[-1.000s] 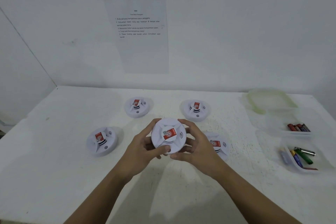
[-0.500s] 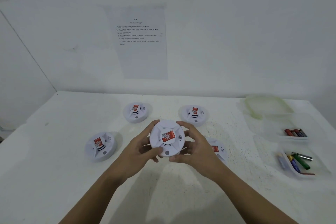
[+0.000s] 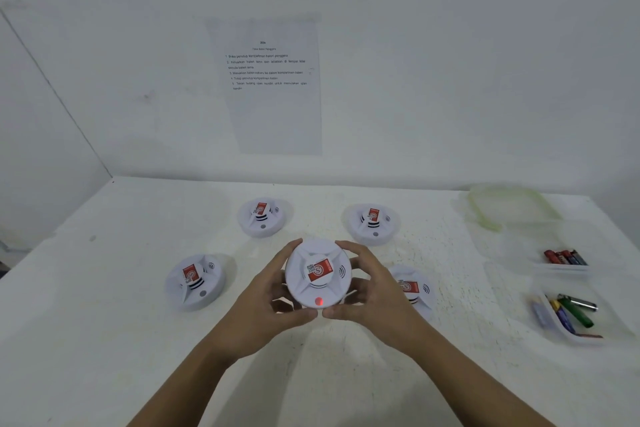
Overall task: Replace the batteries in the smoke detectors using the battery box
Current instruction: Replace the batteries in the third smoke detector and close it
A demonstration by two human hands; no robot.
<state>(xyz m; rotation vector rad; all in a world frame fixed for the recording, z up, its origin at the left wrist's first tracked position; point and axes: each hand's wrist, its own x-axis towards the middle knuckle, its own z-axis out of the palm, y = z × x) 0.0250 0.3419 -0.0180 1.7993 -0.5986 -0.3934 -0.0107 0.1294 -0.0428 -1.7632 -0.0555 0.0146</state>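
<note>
Left hand (image 3: 266, 302) and right hand (image 3: 374, 295) hold a smoke detector (image 3: 318, 276) face-up just above the bench (image 3: 104, 288). The fingers (image 3: 356, 251) of both curl round its rim, leaving the lit red lamp (image 3: 319, 302) in view, probably for a self-test. 4 other detectors (image 3: 194, 282) lie spread on the bench. The far battery box (image 3: 561, 269) and near battery box (image 3: 554, 333) stand open at right, batteries ready for the swaps.
</note>
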